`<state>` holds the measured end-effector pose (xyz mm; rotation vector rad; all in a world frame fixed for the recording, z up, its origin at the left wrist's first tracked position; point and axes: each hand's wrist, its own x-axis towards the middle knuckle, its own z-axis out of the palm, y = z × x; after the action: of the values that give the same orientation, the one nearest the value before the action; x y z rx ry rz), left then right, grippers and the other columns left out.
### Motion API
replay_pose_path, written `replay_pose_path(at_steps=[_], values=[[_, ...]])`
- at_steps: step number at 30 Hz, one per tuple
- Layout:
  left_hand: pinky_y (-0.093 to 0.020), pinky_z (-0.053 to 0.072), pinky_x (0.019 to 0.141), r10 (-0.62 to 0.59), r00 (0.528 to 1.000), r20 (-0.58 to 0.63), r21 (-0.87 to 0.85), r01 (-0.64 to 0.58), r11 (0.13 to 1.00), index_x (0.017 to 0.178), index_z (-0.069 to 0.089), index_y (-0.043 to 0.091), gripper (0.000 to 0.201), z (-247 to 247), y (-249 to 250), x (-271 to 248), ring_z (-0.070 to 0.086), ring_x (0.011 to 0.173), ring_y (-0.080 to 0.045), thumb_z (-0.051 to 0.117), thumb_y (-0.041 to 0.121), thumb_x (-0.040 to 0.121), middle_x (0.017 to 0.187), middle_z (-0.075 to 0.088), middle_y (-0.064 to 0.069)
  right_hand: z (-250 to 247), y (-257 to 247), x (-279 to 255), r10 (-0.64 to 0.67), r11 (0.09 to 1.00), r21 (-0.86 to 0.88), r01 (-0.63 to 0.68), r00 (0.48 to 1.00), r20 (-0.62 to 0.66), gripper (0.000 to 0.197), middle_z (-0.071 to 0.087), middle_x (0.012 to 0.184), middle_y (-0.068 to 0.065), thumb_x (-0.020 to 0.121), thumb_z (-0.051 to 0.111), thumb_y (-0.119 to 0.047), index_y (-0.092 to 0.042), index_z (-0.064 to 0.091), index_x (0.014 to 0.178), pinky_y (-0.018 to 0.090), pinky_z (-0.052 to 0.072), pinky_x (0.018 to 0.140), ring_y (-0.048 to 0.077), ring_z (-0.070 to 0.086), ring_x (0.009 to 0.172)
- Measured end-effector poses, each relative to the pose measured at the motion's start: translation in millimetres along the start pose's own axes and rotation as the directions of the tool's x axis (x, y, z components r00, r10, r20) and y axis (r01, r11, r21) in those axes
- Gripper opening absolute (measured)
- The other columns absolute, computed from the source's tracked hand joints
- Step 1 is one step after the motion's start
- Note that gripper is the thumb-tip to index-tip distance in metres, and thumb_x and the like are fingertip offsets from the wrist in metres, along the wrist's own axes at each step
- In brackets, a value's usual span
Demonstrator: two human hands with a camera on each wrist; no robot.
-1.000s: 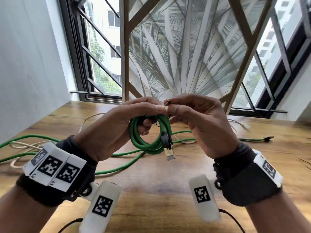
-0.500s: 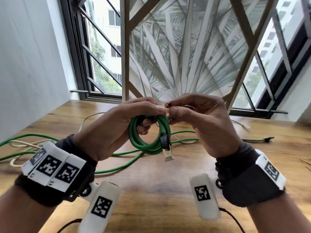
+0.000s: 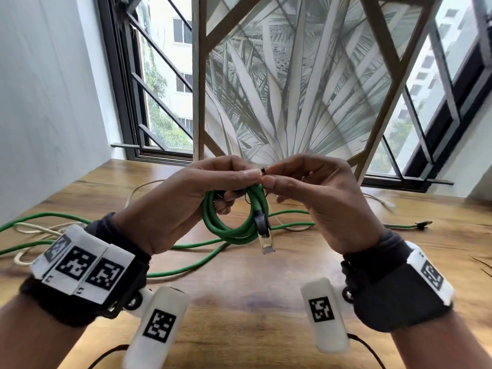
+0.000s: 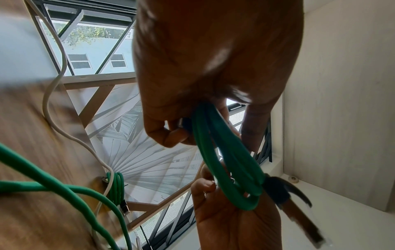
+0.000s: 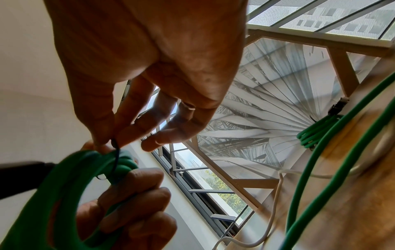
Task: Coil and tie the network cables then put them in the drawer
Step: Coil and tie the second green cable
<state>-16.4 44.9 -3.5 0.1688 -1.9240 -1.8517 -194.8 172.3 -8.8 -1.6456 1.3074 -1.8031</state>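
Head view: left hand (image 3: pixel 170 206) gripping green coiled cable (image 3: pixel 234 222) above wooden table (image 3: pixel 253 288), fingers curled through the loops; right hand (image 3: pixel 319 203) pinching thin black tie (image 3: pixel 263 170) at coil top; clear plug (image 3: pixel 266 242) dangling below.
Left wrist: fingers (image 4: pixel 171 135) wrapped round coil; second tied green coil (image 4: pixel 115 187) lying on table.
Right wrist: thumb and forefinger (image 5: pixel 102 128) nipping the tie, other fingers loosely spread

The coiled cable (image 3: pixel 234 222) hangs below both pinching hands, left hand (image 3: pixel 186 198) left of the grip, right hand (image 3: pixel 319 198) right. Its plug (image 3: pixel 266 242) dangles beneath. Loose cables (image 3: pixel 186 265) lie on the table (image 3: pixel 253 302) underneath; a tied coil (image 4: pixel 116 187) lies beyond.
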Motion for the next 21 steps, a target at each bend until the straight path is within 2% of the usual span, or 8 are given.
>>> replay_pose_path(at_steps=[5,8,11,15,18,21], values=[[-0.030,0.026,0.063,0.007,1.000,-0.014,0.067,-0.006,0.998,0.078,0.072,0.021,0.010,0.5,-1.5,-0.4,0.038,0.061,-0.006,0.073,0.026,0.086,0.071,0.046,0.001,-1.6,-0.1,1.7,0.008,1.000,-0.018,-0.008,1.000,0.006,0.017,0.072,0.080,0.014,0.084,0.080,-0.020,-0.003,0.078,0.087,0.032,0.048,0.065,0.023,0.065,0.077],[-0.030,0.028,0.063,0.019,1.000,-0.009,0.125,-0.017,0.992,0.082,0.071,0.018,0.010,1.4,-1.5,-0.9,0.040,0.063,-0.006,0.076,0.026,0.087,0.073,0.051,0.002,-1.5,-0.8,1.8,0.021,0.998,-0.055,-0.021,1.000,-0.010,0.015,0.069,0.074,0.014,0.085,0.078,-0.017,-0.002,0.076,0.082,0.030,0.047,0.063,0.018,0.062,0.070],[-0.027,0.030,0.063,0.021,1.000,-0.023,0.171,-0.017,0.985,0.088,0.071,0.012,0.014,2.9,-1.0,-1.2,0.039,0.067,-0.007,0.080,0.022,0.089,0.075,0.058,0.005,-3.0,-1.3,1.1,0.029,0.996,-0.082,-0.028,1.000,0.011,0.011,0.069,0.071,0.008,0.085,0.077,-0.016,-0.006,0.076,0.081,0.026,0.048,0.062,0.016,0.062,0.067],[-0.019,0.031,0.059,0.033,0.996,-0.082,0.195,-0.017,0.981,0.092,0.072,0.008,0.017,4.9,-3.0,-0.3,0.038,0.067,-0.008,0.075,0.024,0.087,0.074,0.061,0.008,-6.0,-1.2,1.7,-0.001,0.984,-0.181,0.004,1.000,0.015,0.011,0.070,0.071,0.008,0.089,0.079,-0.015,-0.008,0.074,0.082,0.029,0.051,0.060,0.020,0.065,0.065],[-0.012,0.035,0.057,0.042,0.994,-0.106,0.209,-0.019,0.978,0.095,0.071,0.002,0.019,5.5,-5.1,1.6,0.044,0.065,-0.002,0.075,0.020,0.090,0.076,0.063,0.007,-5.2,-0.3,2.5,-0.004,0.979,-0.204,0.007,1.000,0.016,0.014,0.069,0.069,0.012,0.091,0.077,-0.014,-0.003,0.070,0.085,0.032,0.053,0.058,0.022,0.069,0.063],[-0.008,0.040,0.058,0.044,0.991,-0.123,0.213,-0.017,0.977,0.102,0.071,0.002,0.018,6.2,-7.2,3.6,0.053,0.062,0.004,0.073,0.017,0.092,0.076,0.065,0.008,-4.8,0.3,2.6,-0.027,0.950,-0.310,0.029,1.000,0.010,0.015,0.071,0.072,0.009,0.093,0.076,-0.020,-0.008,0.070,0.087,0.037,0.055,0.055,0.023,0.072,0.065]])
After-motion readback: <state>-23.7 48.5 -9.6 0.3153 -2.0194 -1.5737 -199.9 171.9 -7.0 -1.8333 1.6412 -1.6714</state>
